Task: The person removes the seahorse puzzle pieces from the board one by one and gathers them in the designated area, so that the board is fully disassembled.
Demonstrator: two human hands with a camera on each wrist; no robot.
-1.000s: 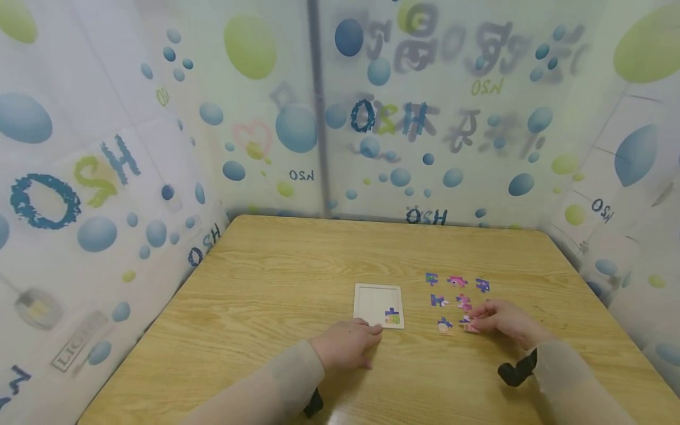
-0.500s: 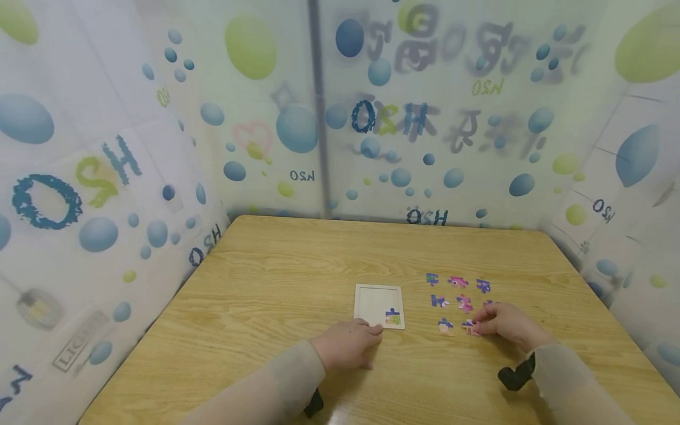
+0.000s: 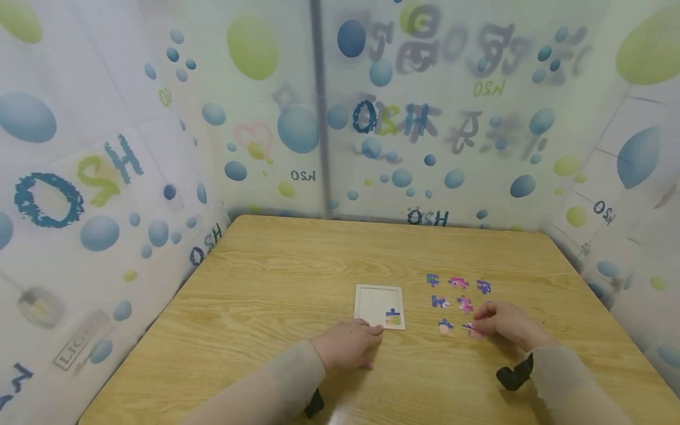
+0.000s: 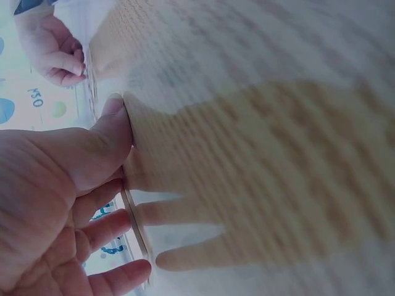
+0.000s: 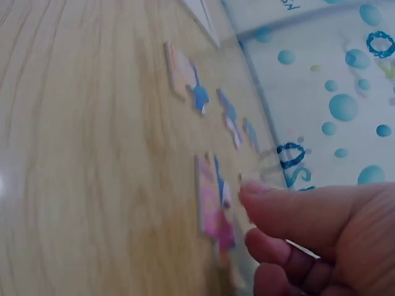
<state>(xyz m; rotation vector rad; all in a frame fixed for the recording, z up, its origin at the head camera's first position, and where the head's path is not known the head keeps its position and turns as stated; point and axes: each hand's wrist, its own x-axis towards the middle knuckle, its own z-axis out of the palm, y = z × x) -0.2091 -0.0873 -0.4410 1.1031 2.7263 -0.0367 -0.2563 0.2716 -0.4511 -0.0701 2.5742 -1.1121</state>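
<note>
My left hand [image 3: 345,345] rests by the near edge of a square wooden puzzle frame [image 3: 358,304], its fingers extended and fingertips touching that edge. In the frame's near right corner lies one blue-topped puzzle piece [image 3: 393,319]. My right hand [image 3: 510,324] is over the right side of the table, pinching the edge of a pink puzzle piece [image 3: 473,332] between thumb and fingers. The right wrist view shows this pink piece [image 5: 212,203] close to the fingertips, blurred, so the exact contact is hard to make out. Left of it lies a blue and cream piece [image 3: 445,329].
Several loose pieces form rows right of the frame, among them a pink one [image 3: 458,283], a blue one [image 3: 484,287] and another pink one [image 3: 465,304]. The right hand partly hides one. Patterned curtains [image 3: 265,195] surround the wooden table [image 3: 276,265].
The pink piece at my right fingertips has shifted slightly nearer and to the right and turned a little. My left hand has stayed at the frame's edge.
</note>
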